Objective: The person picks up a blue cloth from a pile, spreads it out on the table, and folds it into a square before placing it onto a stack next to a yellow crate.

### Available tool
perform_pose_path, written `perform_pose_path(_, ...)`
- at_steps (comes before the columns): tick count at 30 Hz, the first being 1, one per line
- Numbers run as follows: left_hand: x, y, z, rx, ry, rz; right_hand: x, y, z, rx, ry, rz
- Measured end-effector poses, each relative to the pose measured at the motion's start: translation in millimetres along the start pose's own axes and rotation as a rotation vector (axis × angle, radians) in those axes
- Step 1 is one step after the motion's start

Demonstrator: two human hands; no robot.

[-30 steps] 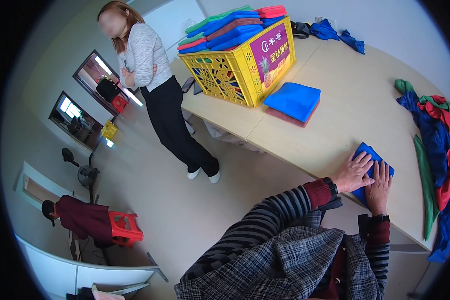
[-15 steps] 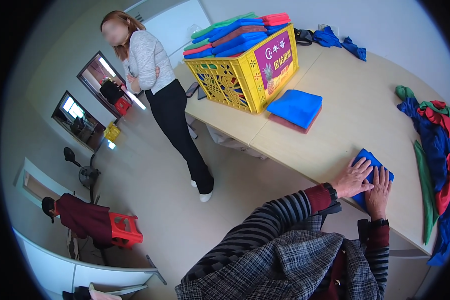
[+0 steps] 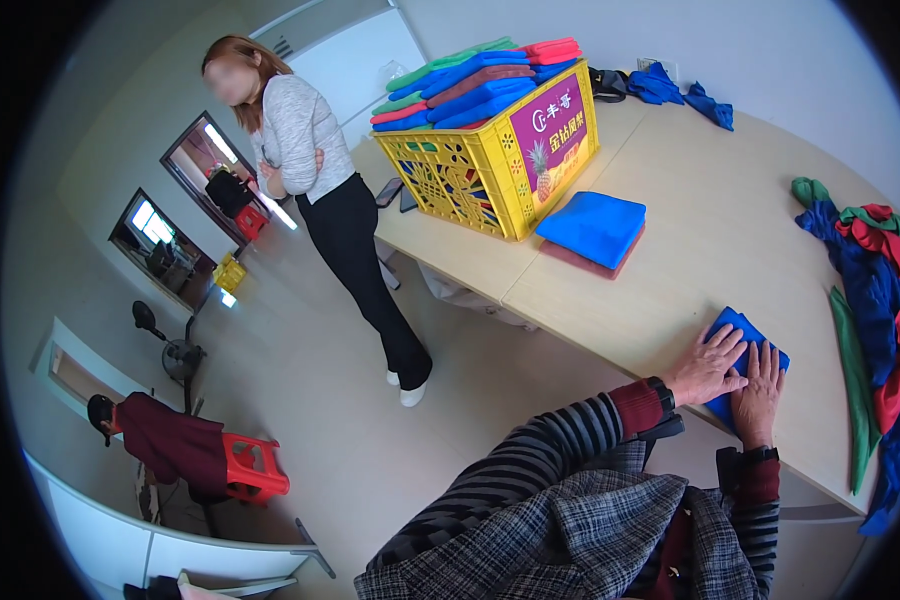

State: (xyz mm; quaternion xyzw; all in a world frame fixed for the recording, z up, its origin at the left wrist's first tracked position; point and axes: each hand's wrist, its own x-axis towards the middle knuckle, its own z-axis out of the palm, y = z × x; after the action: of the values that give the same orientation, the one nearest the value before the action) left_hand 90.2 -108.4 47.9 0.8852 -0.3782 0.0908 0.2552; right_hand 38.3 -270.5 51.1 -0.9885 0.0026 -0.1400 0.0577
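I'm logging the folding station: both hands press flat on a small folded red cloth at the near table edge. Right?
Not quite. In the head view, the left hand and right hand do press flat on a small folded cloth at the near edge of the light wooden table, but the cloth is blue, not red.

Pale wooden counter (image 3: 690,190) carrying: yellow lattice crate (image 3: 485,165) of folded cloths; blue-over-red folded stack (image 3: 592,230) beside it; small blue folded cloth (image 3: 745,335) near edge; heap of loose coloured cloths (image 3: 875,300) at right.

The hands (image 3: 735,380) hide much of the folded blue cloth (image 3: 745,335).
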Motion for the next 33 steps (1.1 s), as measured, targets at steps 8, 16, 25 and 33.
perform_pose_path(8, -1.8, 1.0, -1.2, -0.020, 0.007, -0.009, -0.2, -0.6, 0.7, -0.003, 0.005, -0.002)
perform_pose_path(16, 0.2, 1.2, -0.5, -0.022, 0.016, -0.001, -0.1, 0.1, -1.4, -0.016, 0.000, -0.004)
perform_pose_path(25, -3.1, 5.5, 0.0, -0.010, 0.034, -0.002, -5.6, 0.5, -4.6, -0.004, 0.000, -0.009)
perform_pose_path(33, -3.5, 6.5, 0.2, 0.056, 0.120, 0.058, -9.8, -0.6, -5.3, 0.045, 0.097, -0.034)
